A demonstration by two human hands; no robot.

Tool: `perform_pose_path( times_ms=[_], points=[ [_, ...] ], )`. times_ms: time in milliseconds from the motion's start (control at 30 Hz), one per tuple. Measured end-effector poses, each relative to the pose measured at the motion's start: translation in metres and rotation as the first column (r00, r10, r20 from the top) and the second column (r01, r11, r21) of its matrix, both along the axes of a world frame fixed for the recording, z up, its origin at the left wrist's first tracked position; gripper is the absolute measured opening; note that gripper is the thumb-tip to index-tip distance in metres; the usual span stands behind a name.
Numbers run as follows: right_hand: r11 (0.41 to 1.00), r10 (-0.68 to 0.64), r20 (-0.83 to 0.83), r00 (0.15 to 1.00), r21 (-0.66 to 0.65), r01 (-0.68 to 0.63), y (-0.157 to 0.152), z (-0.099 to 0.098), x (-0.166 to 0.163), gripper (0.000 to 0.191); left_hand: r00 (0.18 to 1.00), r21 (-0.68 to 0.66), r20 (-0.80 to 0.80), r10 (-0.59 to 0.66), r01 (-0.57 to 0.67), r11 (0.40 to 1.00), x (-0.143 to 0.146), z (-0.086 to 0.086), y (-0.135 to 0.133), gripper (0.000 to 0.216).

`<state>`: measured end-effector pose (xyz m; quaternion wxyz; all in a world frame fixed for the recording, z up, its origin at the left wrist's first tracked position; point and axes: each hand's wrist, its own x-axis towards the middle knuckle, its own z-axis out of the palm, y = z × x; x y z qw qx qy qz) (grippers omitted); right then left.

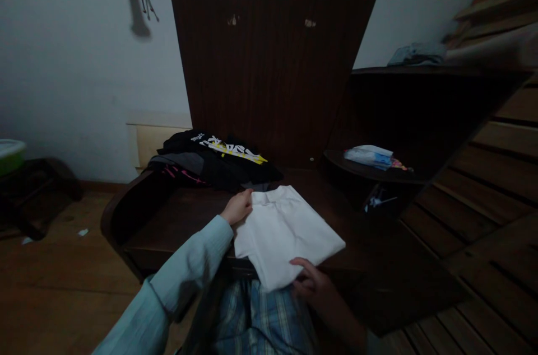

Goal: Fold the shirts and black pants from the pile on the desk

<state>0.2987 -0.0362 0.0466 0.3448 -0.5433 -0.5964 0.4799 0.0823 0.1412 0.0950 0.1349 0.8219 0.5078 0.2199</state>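
Note:
A white folded garment (286,232), perhaps a shirt, lies on the dark wooden desk top (176,220), its near end hanging over the front edge above my lap. My left hand (237,207) grips its upper left corner, with the fingers closed on the cloth. At the lower right edge is my right hand (310,281), thumb and fingers pinching the fabric. Just behind the white garment sits a heap of dark clothes (210,159) with white, yellow and pink print.
To the right, a corner shelf (374,173) carries plastic-wrapped packets (372,157). Folded cloth (416,54) rests on the upper shelf. Wooden slats (487,192) stand at the far right. A low dark stool (37,192) with a green tub (12,158) is at the left.

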Motion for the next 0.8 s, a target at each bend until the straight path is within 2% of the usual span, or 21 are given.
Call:
perform_pose_path(
  times_ms=[133,200,267,367,433,467,533,600,633,733,800],
  points=[
    [0.987,0.141,-0.019,0.99,0.08,-0.14,0.003,0.009,-0.03,0.057,0.998,0.139,0.064,0.018,-0.027,0.99,0.018,-0.002,0.027,0.041],
    [0.943,0.302,0.064,0.951,0.124,-0.308,0.008,0.023,-0.032,0.061,0.987,0.197,0.157,0.032,-0.063,0.978,0.013,-0.005,0.028,0.038],
    [0.885,0.425,0.159,0.891,0.13,-0.446,0.013,0.042,-0.023,0.052,0.971,0.214,0.237,0.042,-0.094,0.972,-0.002,-0.011,0.017,0.032],
    [0.912,0.348,0.248,0.904,0.135,-0.388,0.028,0.074,-0.003,0.033,0.956,0.167,0.291,0.049,-0.102,0.981,-0.032,-0.017,-0.017,0.025],
    [0.896,0.285,0.347,0.893,0.236,-0.377,0.046,0.09,0.004,0.03,0.965,0.136,0.262,-0.018,-0.018,0.991,-0.049,-0.019,-0.042,0.025],
    [0.862,0.263,0.419,0.869,0.304,-0.407,0.057,0.096,0.003,0.029,0.969,0.128,0.235,-0.074,0.045,0.991,-0.055,-0.019,-0.052,0.029],
    [0.758,0.206,0.57,0.795,0.421,-0.498,0.082,0.102,-0.008,0.025,0.97,0.125,0.179,-0.164,0.143,0.982,-0.06,-0.019,-0.065,0.037],
    [0.694,0.143,0.671,0.727,0.456,-0.557,0.108,0.101,-0.029,0.025,0.973,0.131,0.123,-0.196,0.18,0.975,-0.059,-0.02,-0.068,0.041],
    [0.66,0.138,0.704,0.697,0.459,-0.595,0.12,0.098,-0.042,0.026,0.976,0.133,0.092,-0.195,0.182,0.974,-0.057,-0.021,-0.067,0.04],
    [0.499,0.198,0.824,0.531,0.381,-0.778,0.147,0.083,-0.075,0.027,0.988,0.151,-0.006,-0.157,0.156,0.976,-0.05,-0.023,-0.062,0.034],
    [0.461,0.173,0.88,0.442,0.324,-0.826,0.156,0.073,-0.087,0.024,0.988,0.181,-0.069,-0.14,0.15,0.972,-0.046,-0.024,-0.059,0.028]
  ],
)
